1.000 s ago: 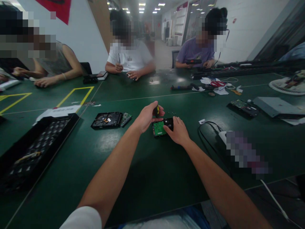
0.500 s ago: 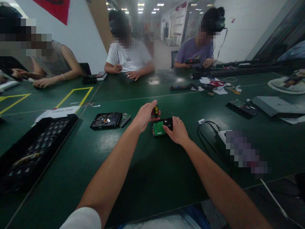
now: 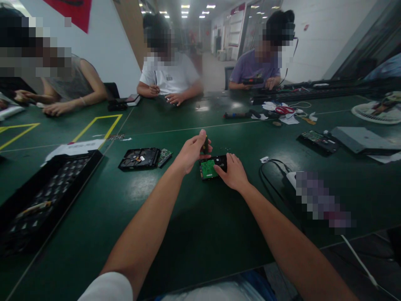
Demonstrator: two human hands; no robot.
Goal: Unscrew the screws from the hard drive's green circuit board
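Observation:
My left hand (image 3: 190,154) is closed around a black and yellow screwdriver (image 3: 205,145), held upright over the far left edge of a hard drive (image 3: 209,169). The screwdriver's tip is hidden, so I cannot tell whether it touches a screw. The drive lies flat with its green circuit board facing up. On its right end, my right hand (image 3: 235,172) grips the drive, thumb across the top and fingers over the far edge. Several tiny screws (image 3: 225,149) lie on the table just beyond the drive.
Left of my hands are an opened hard drive (image 3: 138,159), a loose circuit board (image 3: 164,158) and a long black tray (image 3: 52,188). Rightward lie a cable (image 3: 266,177), another drive (image 3: 318,141) and a grey metal box (image 3: 363,140). Co-workers sit across the green table (image 3: 200,234).
My left fingers have shifted slightly around the screwdriver handle, which has turned so less yellow shows. My right hand and the hard drive have stayed in place.

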